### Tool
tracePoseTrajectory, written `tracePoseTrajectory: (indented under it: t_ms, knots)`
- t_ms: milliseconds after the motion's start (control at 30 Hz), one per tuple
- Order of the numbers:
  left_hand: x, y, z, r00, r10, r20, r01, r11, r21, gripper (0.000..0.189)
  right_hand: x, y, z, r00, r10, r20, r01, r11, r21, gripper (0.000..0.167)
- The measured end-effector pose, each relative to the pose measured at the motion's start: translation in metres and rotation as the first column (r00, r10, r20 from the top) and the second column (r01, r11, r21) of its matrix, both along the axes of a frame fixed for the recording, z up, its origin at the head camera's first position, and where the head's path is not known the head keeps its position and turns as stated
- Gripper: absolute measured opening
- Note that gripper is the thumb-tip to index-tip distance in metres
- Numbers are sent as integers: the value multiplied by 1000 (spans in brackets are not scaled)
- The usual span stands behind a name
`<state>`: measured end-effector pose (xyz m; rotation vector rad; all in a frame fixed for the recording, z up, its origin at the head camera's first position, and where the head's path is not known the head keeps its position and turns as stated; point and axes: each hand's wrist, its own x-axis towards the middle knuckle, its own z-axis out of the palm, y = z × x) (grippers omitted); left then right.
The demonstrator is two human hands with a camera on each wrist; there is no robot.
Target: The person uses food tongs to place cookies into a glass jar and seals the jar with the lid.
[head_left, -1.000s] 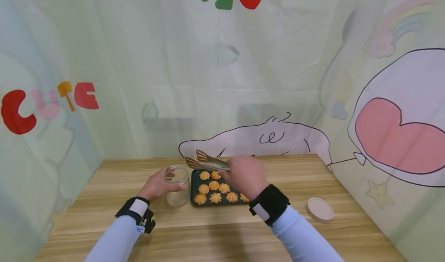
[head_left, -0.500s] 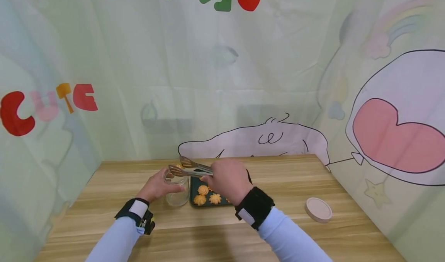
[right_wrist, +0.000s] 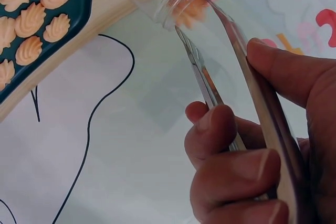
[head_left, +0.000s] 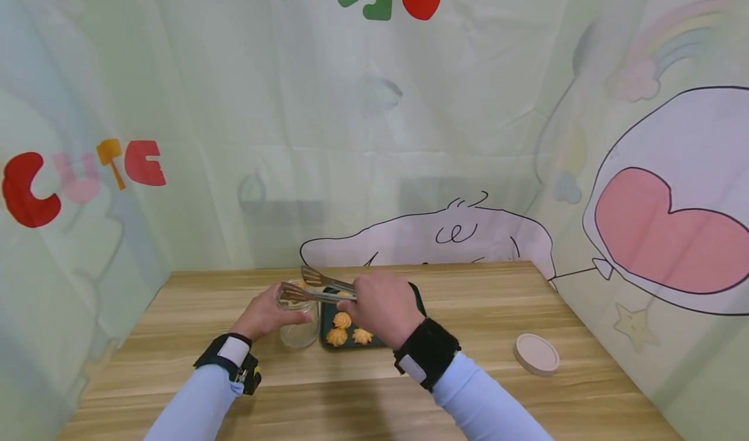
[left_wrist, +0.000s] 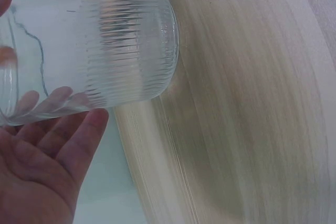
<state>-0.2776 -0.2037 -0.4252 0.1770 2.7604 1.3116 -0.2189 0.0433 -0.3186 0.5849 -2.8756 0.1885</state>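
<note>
A clear glass jar [head_left: 300,335] stands on the table, its lower part ribbed in the left wrist view. My left hand [head_left: 264,315] grips it near the mouth, thumb on the near side and fingers round the back. Metal tongs [head_left: 328,294] are held in my right hand [head_left: 387,307], between thumb and curled fingers. Their slotted tips are over the jar's mouth, spread apart. A blurred orange-yellow swirl cookie [right_wrist: 191,12] is just inside the mouth, below the tips, in the right wrist view.
Right of the jar lies a dark green tray [right_wrist: 81,3] with several swirl cookies [right_wrist: 29,20], partly hidden by my right hand in the head view. A pale round lid [head_left: 537,354] rests at the table's right. A printed cloth backdrop [head_left: 363,142] rises behind the table.
My right hand has moved left with the tongs, bringing their tips over the jar and down to its mouth. The cookie has gone from the tongs into the jar's mouth. My left hand stays put.
</note>
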Motion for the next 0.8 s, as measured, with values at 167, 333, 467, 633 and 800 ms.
tracePoseTrajectory:
  t_ms: [167,333,467,633,800]
  knots:
    - [1,1,1,1000,-4,-5,4,1000,-1,77,0,3,0,1000,7,-4,-7,1000,-7,48]
    - [2,1,2,1000,-2,10,2,1000,-18,92,-2,7,-1,1000,-4,-3,4,1000,-24,46]
    - [2,1,2,999,7,32,-6,1000,-26,100,-4,10,-1,1000,-16,-8,16,999,-39,45]
    - [2,0,2,999,4,36,-4,1000,-24,100,-5,14,-2,999,-49,-9,48,998,-37,47]
    - [3,0,2,999,-11,30,11,1000,-19,100,-6,22,-1,996,-86,4,86,995,-54,47]
